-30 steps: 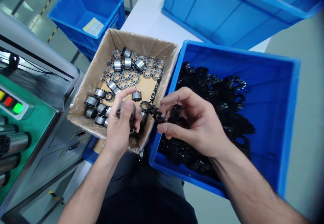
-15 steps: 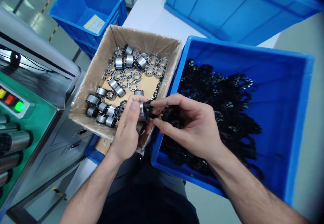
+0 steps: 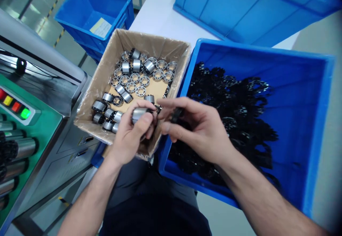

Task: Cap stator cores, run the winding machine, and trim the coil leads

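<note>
My left hand (image 3: 130, 134) is closed around a silver stator core (image 3: 139, 115), a short metal cylinder with a black end facing right. Just to the right, my right hand (image 3: 200, 129) curls its fingers around a black plastic ring piece (image 3: 176, 115), partly hidden by the fingers. A small gap separates the two hands, over the near right corner of a lined cardboard box (image 3: 89, 100). Inside the box are many slotted stator cores (image 3: 144, 81), some upright and some on their sides. The blue bin (image 3: 296, 122) under my right hand holds a heap of black plastic rings (image 3: 240, 111).
Another blue crate (image 3: 232, 11) stands on the white table (image 3: 157, 8) behind. Beyond the box at left is a blue bin (image 3: 80, 6) with a paper slip (image 3: 100, 27) inside. A green machine (image 3: 45, 122) with lit buttons and metal cylinders flanks the left side.
My left hand has drawn left and tilted the stator core. My right fingertips have come off its black end, leaving the hands apart. The view has shifted slightly.
</note>
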The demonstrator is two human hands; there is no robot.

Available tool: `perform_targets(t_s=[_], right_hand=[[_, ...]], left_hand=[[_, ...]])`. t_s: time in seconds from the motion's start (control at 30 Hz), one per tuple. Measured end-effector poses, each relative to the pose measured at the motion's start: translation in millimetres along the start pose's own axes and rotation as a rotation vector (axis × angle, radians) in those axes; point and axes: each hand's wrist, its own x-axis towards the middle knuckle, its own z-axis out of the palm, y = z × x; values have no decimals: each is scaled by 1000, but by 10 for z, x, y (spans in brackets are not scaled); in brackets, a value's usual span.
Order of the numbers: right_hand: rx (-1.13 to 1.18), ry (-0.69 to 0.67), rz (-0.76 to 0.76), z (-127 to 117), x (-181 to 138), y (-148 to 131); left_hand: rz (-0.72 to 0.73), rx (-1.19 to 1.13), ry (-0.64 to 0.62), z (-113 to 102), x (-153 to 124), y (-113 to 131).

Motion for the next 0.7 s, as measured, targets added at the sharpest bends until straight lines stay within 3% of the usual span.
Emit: perform_targets(t_s=[0.13, 0.23, 0.3, 0.37, 0.47, 0.57, 0.63, 0.7], right_hand=[[112, 213, 62, -219, 96, -69], [145, 246, 118, -292, 124, -112], [150, 201, 155, -292, 122, -123], [128, 170, 163, -285, 115, -124], [68, 150, 133, -288, 106, -128], [53, 63, 88, -281, 91, -147], [56, -13, 61, -256, 71, -160], [49, -70, 42, -221, 47, -164]], left_hand=[[36, 728, 106, -253, 240, 266], [26, 1177, -7, -281, 403, 425], [-17, 1345, -136, -247, 465, 470], [-58, 1432, -180, -224, 485, 477], [-13, 1192, -47, -234, 452, 457], [15, 556, 56, -198, 370, 431], [-51, 139, 87, -100, 308, 407], [-141, -130, 124, 41, 253, 365]])
